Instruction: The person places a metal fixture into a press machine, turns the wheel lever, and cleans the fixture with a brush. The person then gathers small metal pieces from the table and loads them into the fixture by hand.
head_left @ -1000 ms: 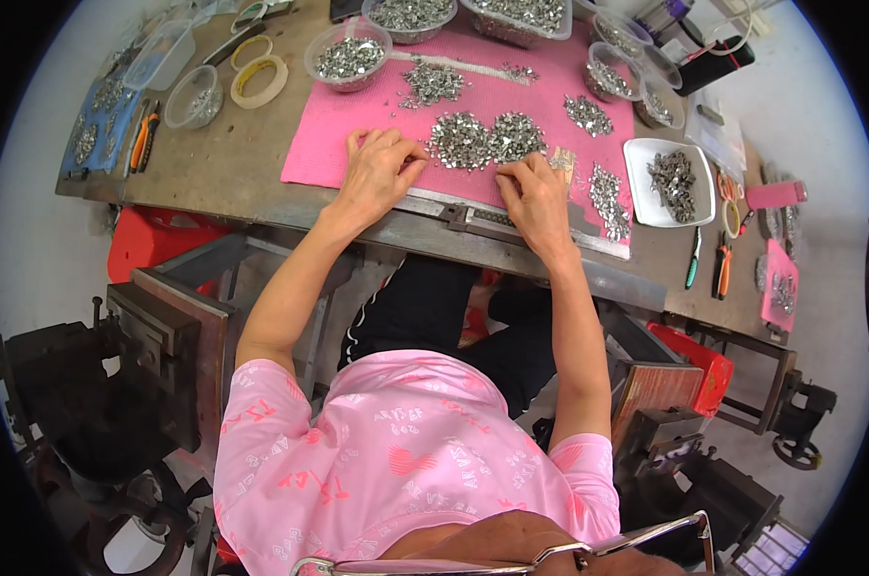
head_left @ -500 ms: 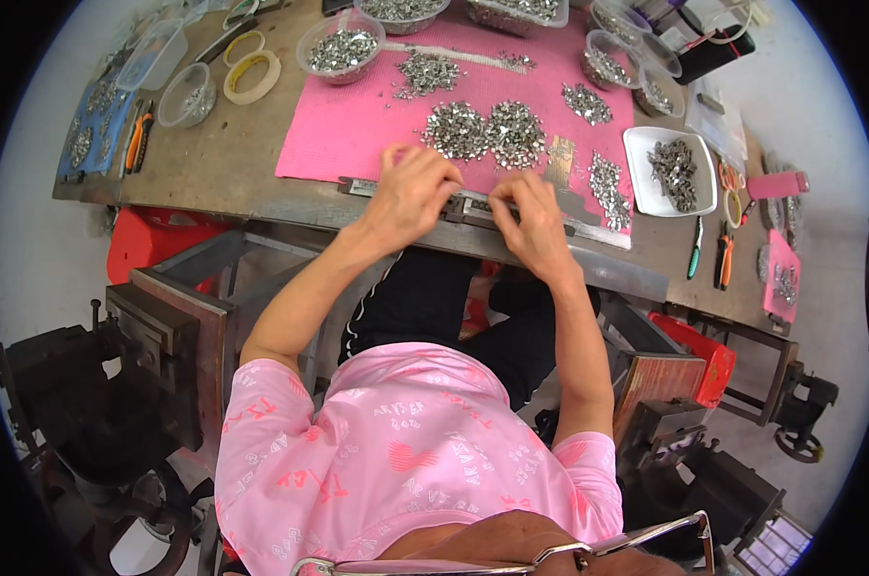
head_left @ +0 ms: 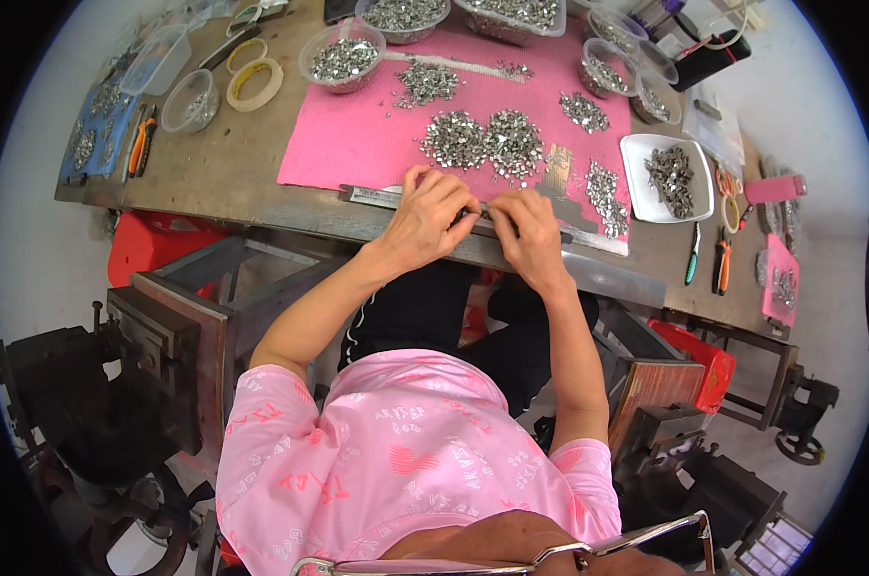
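Observation:
Both my hands work over a long, narrow metal strip [head_left: 372, 197] lying along the table's front edge. The fingers of my left hand [head_left: 425, 223] are pinched around a small dark metal piece [head_left: 472, 215], mostly covered by them. Close beside it, my right hand [head_left: 532, 238] has its thumb and fingers bent together at the strip; what they hold is hidden. Just beyond my hands, two round heaps of small shiny metal pieces, a left heap [head_left: 454, 139] and a right heap [head_left: 513, 143], lie side by side on a pink mat [head_left: 343, 134].
Clear tubs of metal pieces, such as one tub [head_left: 312, 67], line the mat's far side. A white tray [head_left: 636, 182] holds darker pieces at right. Pliers [head_left: 722, 267] and a green-handled tool [head_left: 692, 254] lie near it. Tape rolls [head_left: 255, 84] and orange-handled tools [head_left: 142, 144] are at left.
My left hand has moved right and slightly nearer to me, closing the gap to my right hand. My right hand has shifted a little nearer to me.

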{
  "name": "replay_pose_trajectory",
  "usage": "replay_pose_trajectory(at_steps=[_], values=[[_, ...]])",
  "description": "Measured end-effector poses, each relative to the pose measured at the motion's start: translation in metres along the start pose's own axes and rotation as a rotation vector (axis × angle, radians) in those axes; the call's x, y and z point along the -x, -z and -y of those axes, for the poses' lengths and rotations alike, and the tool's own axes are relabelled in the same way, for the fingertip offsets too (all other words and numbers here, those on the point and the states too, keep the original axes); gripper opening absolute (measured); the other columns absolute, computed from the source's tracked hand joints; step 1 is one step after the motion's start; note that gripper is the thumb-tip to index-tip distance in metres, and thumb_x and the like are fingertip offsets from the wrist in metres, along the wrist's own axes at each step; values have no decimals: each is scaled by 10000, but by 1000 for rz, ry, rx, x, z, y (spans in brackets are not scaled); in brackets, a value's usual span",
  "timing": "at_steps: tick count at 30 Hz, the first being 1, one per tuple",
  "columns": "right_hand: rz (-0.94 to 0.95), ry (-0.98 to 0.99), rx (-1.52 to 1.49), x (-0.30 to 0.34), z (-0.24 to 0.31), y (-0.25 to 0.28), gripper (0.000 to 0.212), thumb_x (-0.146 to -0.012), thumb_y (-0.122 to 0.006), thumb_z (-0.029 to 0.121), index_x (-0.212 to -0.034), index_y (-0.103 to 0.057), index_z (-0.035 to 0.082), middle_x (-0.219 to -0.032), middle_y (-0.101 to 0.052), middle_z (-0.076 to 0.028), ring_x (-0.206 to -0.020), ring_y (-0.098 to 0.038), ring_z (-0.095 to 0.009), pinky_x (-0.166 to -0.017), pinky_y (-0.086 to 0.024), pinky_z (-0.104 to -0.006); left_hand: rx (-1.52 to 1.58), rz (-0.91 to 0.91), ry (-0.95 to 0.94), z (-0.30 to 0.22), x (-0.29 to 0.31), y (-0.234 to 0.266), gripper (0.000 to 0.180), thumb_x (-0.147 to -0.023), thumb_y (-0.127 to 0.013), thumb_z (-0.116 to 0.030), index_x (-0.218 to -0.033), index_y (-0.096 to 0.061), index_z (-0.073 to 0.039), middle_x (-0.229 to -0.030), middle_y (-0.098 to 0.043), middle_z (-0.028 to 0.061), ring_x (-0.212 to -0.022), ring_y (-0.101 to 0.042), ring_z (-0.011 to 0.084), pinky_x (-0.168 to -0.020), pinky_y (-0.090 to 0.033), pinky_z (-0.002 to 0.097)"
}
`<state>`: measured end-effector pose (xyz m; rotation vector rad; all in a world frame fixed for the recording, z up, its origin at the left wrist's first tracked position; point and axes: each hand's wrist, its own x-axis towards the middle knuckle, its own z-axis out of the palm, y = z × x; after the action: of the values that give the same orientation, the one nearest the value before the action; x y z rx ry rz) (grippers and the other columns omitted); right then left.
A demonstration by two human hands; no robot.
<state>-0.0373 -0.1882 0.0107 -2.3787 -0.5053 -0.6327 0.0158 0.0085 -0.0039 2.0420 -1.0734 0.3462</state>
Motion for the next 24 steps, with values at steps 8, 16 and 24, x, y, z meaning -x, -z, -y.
replay_pose_trajectory(at_steps=[8, 16, 24], values=[[-2, -68, 202, -38, -13, -25, 85, -858, -687, 55, -944, -684, 57, -888, -579, -87, -879, -570, -278, -807, -414, -408, 45, 52, 189, -2, 4, 3, 263, -915, -680, -196, -1155, -661, -89, -1201, -647, 76, -1205, -561, 283, -1139, -220, 615], [31, -105, 166, -37, -19, -23, 75, -878, -689, 81, -952, -702, 77, -860, -593, -79, -843, -586, -276, -790, -410, -402, -280, 252, 243, 34, -7, 34, 491, -1062, -427, -382, -1503, -471, -170, -1590, -401, 5, -1511, -156, 445, -1114, -33, 769], [-2, -27, 298, -40, -13, -32, 97, -842, -719, 95, -935, -706, 72, -883, -583, -75, -869, -573, -259, -800, -405, -406, -140, 342, 220, 24, 8, 42, 398, -1027, -527, -340, -1370, -628, -167, -1492, -535, -30, -1492, -268, 380, -1146, -22, 721]])
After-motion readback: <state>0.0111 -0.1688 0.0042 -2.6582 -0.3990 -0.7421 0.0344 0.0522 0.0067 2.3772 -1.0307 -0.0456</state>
